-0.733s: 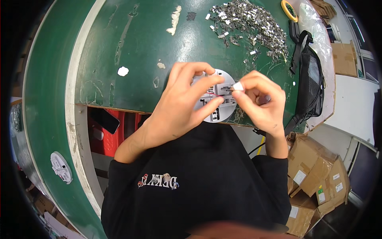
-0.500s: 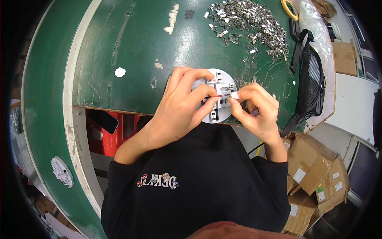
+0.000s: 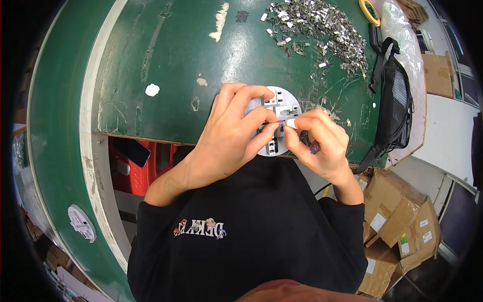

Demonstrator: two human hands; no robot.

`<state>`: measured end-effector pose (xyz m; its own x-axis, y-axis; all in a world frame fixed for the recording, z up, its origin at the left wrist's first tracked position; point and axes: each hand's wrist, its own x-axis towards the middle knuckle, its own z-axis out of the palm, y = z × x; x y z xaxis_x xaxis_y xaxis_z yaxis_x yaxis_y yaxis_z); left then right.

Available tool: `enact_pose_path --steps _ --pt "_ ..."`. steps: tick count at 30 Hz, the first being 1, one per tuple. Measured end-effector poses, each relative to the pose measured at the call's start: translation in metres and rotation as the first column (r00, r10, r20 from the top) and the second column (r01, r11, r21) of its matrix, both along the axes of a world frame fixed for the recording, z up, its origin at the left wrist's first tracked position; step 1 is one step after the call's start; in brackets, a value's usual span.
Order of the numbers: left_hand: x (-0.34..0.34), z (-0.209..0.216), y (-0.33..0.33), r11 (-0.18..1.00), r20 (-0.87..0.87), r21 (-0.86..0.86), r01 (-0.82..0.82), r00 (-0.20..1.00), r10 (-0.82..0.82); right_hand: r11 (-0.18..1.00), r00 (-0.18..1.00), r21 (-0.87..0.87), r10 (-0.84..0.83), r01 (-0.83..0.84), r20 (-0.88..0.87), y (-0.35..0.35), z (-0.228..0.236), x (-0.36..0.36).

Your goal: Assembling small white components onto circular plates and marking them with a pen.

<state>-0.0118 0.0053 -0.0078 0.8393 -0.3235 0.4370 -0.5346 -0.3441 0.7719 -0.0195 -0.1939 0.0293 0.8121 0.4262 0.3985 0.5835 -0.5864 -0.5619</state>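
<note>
A round white plastic housing with slots and small fittings lies at the table's front edge, partly under my hands. My left hand rests over its left side, thumb and index finger pinched on a thin red wire at the middle of the housing. From the right, my right hand has its thumb and index finger close together beside that wire. A white wrap covers the index fingertip. Curled in the right hand's other fingers is a dark purple handle; the rest of it is hidden.
A heap of small metal clips spreads across the far table. At the right lie a black mesh bag and a yellow tape roll. A second white housing sits on the green surface at left. Cardboard boxes stand lower right.
My right hand has shifted slightly left, bringing its fingertips close to the left ones. Less of the red wire shows between them. My left hand stays nearly still.
</note>
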Motion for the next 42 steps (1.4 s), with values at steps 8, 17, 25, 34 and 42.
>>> enact_pose_path --steps 8,17,25,34,42 --pt "0.000 0.002 0.011 0.996 -0.085 -0.084 0.004 0.996 -0.011 0.968 0.975 -0.173 0.156 -0.184 -0.160 -0.003 0.018 0.026" --pt "-0.001 0.000 0.014 0.985 -0.122 -0.166 -0.043 0.992 0.022 0.916 0.974 -0.333 0.194 -0.223 -0.119 0.005 0.014 0.026" --pt "0.000 -0.002 0.015 0.986 -0.116 -0.161 -0.044 0.993 0.026 0.895 0.976 -0.390 0.198 -0.218 -0.092 0.008 0.019 0.023" --pt "0.001 -0.004 0.015 0.987 -0.103 -0.156 -0.036 0.994 0.020 0.814 0.959 -0.508 0.239 -0.283 -0.152 0.021 0.034 0.027" --pt "0.000 -0.006 0.015 0.981 -0.120 -0.188 -0.042 0.993 0.019 0.905 0.964 -0.355 0.166 -0.233 -0.210 0.014 0.024 0.023"
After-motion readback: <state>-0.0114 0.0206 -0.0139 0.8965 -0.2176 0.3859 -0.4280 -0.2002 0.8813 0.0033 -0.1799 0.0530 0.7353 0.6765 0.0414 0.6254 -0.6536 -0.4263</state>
